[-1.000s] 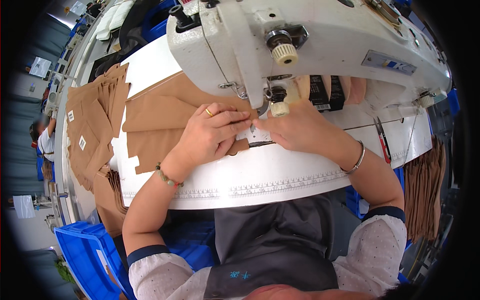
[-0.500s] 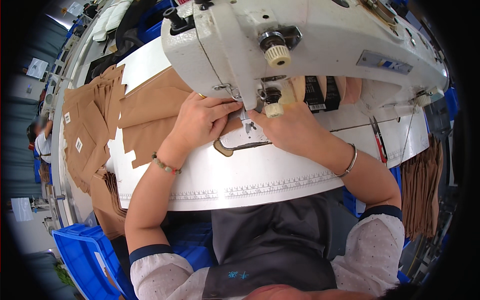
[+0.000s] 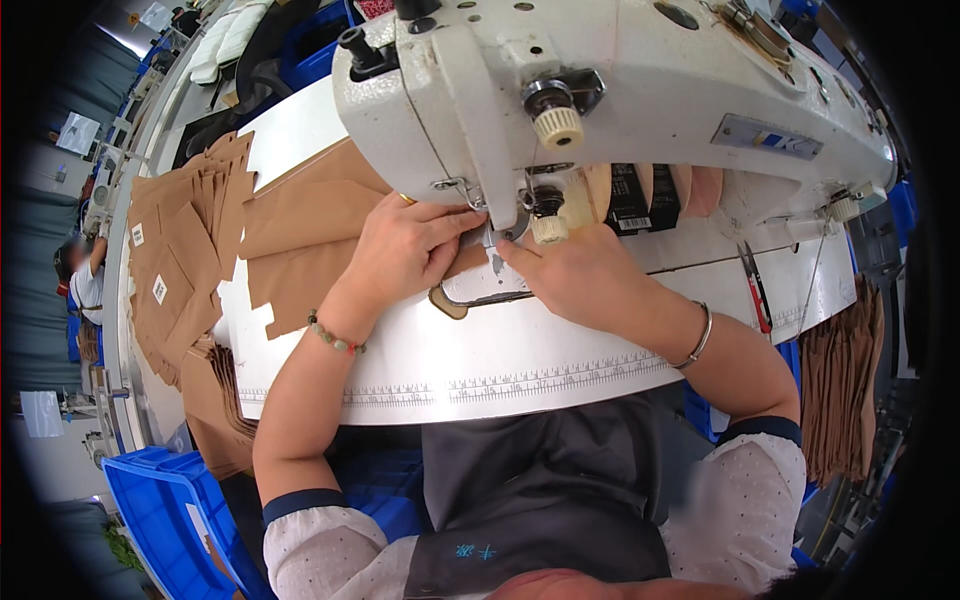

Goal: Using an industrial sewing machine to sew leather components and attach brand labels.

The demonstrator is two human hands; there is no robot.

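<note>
A white sewing machine spans the top of the view. My left hand presses a brown fabric piece beside the needle area, fingertips closed on its edge, thumb tucked under. My right hand is at the presser foot from the other side, fingers bent, index reaching toward the needle plate; what it holds is hidden under the machine head. A pair of snips with red on the handles lies right of my right hand.
Brown cut pieces pile on the left; more brown pieces hang at the right. The white table has ruler markings along its front. Blue bins sit below. A person works at the far left.
Since a second ago my left hand has moved up and left toward the machine head with the fabric, uncovering more needle plate. My right hand has shifted slightly.
</note>
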